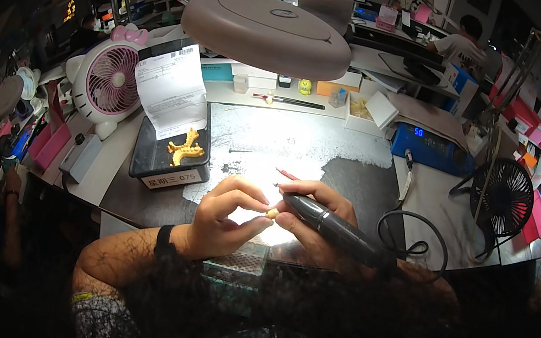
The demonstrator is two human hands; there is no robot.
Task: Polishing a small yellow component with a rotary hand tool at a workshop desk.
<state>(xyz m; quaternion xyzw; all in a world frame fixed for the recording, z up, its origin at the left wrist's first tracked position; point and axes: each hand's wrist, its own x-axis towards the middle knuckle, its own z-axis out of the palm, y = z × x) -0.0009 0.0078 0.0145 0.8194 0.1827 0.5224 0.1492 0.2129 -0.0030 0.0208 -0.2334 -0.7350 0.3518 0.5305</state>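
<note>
A small cream piece (272,213) is pinched in the fingertips of the left hand (221,222), above the worktop (362,181). A dark handpiece (339,232) is grasped by the right hand (324,200), near the piece. Leftward, yellow models (187,148) are held in a black bin (149,149); the worktop is overhung by a lamp (265,34).

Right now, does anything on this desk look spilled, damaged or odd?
A ragged pale patch breaks up the dark desktop; whether it is wear or spilled dust, I cannot tell. Otherwise nothing stands out: the left hand pinches a small yellowish piece, and the right hand holds a dark pen-shaped tool.
</note>
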